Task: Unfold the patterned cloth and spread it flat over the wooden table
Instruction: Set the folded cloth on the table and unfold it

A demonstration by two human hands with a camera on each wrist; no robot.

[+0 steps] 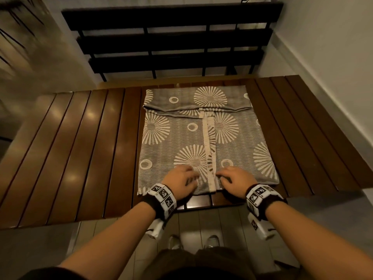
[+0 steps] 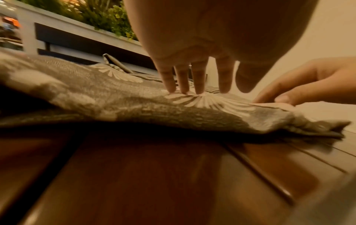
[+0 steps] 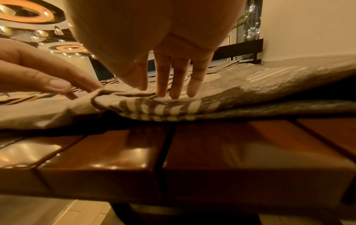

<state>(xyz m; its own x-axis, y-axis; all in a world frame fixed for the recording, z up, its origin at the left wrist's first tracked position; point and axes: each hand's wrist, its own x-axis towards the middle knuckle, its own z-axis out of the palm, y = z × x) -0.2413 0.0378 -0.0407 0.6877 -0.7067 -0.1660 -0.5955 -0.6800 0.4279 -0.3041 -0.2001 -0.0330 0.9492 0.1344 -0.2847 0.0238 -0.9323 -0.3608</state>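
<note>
Overhead, from the head view, the patterned cloth (image 1: 205, 138) lies folded in a rectangle on the middle slats of the wooden table (image 1: 80, 148), grey with pale sunbursts and rings, a pale strip running down its centre and a flap folded across its far end. Both hands sit on the cloth's near edge, the left hand (image 1: 180, 183) just left of the pale strip and the right hand (image 1: 236, 180) just right of it, fingers reaching forward; each wrist wears a band with black-and-white markers. A dark slatted bench (image 1: 171, 41) stands beyond the table. From the left wrist, the left hand's fingers (image 2: 198, 82) are straight, tips pressing down on a sunburst, holding nothing; the right hand (image 2: 308, 82) touches the cloth's edge nearby. From the right wrist, the right hand's fingers (image 3: 177, 79) are likewise extended, tips pressing on the cloth's folded edge, not curled round it, while the left hand (image 3: 38, 73) rests its fingertips just beside.
</note>
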